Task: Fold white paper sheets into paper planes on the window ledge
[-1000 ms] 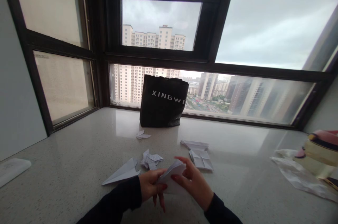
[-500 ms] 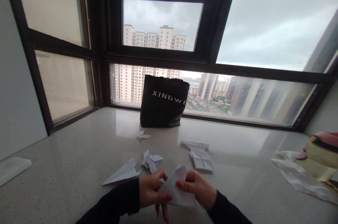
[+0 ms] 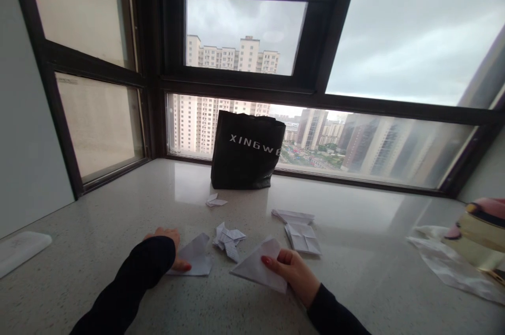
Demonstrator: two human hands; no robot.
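Observation:
My right hand (image 3: pixel 294 272) pinches a folded white paper piece (image 3: pixel 258 269) just above the speckled stone sill (image 3: pixel 118 230). My left hand (image 3: pixel 171 243), in a black sleeve, rests on a white paper plane (image 3: pixel 195 256) lying on the sill to the left; its thumb presses the paper's near edge and most fingers are hidden behind the sleeve. Between the two hands lies a small crumpled folded paper (image 3: pixel 229 235).
A black bag (image 3: pixel 246 151) stands against the window at the back. Folded papers (image 3: pixel 302 237) and a flatter one (image 3: pixel 294 215) lie right of centre, a small scrap (image 3: pixel 215 201) near the bag. A white flat object (image 3: pixel 21 248) sits far left; crinkled wrapping and a colourful item (image 3: pixel 473 243) far right.
My left hand let go of the folded paper and moved left onto the paper plane. My right hand keeps the folded paper and has lowered it slightly.

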